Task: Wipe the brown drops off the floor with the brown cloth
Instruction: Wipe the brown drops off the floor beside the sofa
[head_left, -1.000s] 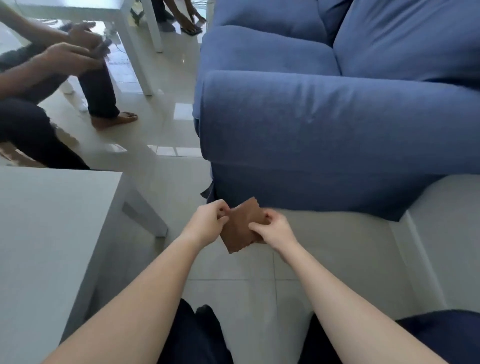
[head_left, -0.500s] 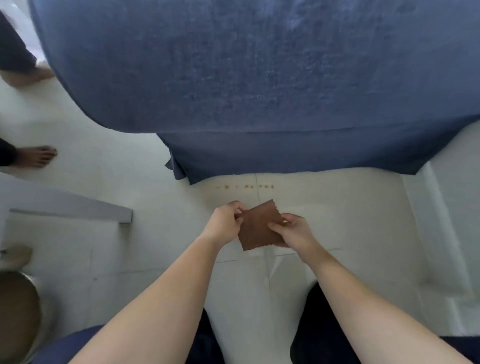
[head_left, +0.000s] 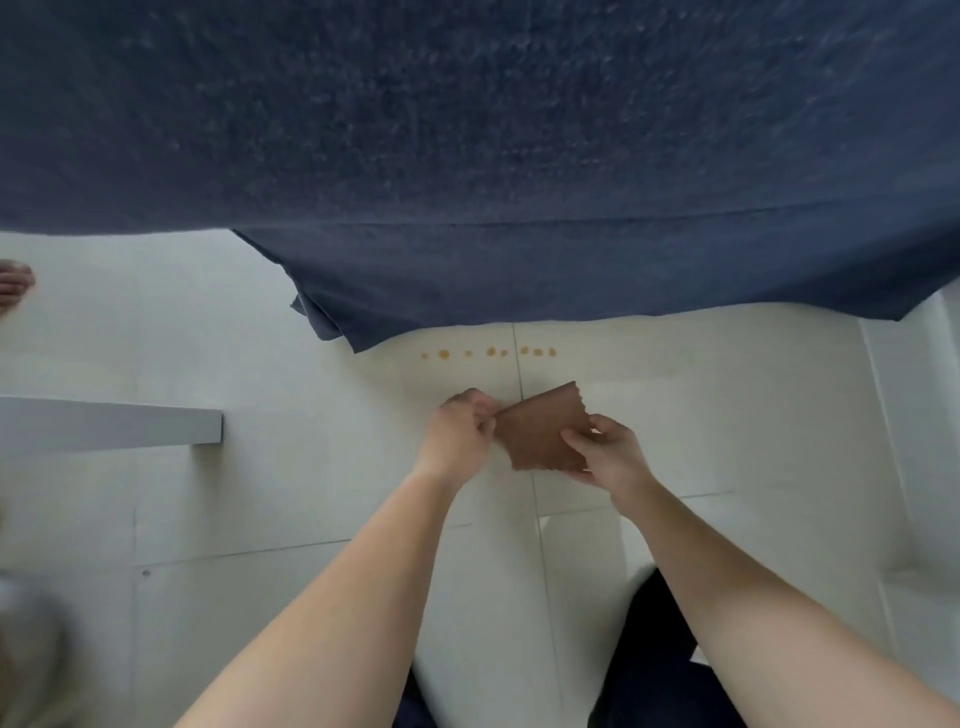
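Note:
A small brown cloth (head_left: 540, 428) with zigzag edges is held above the white tiled floor (head_left: 311, 493). My left hand (head_left: 460, 431) pinches its left edge and my right hand (head_left: 605, 452) grips its right lower corner. A short row of several brown drops (head_left: 488, 353) lies on the floor just beyond the cloth, close to the hem of the blue sofa. The cloth is a little nearer to me than the drops and does not touch them.
The blue sofa (head_left: 493, 145) fills the top of the view, its skirt hanging to the floor right behind the drops. A white table leg (head_left: 111, 425) lies at the left. Someone's bare foot (head_left: 14, 285) shows at the far left edge. A white wall base runs on the right.
The view has tilted down and closer to the floor, so the drops are now plainly seen. Both hands keep hold of the cloth, now lower and nearer the drops.

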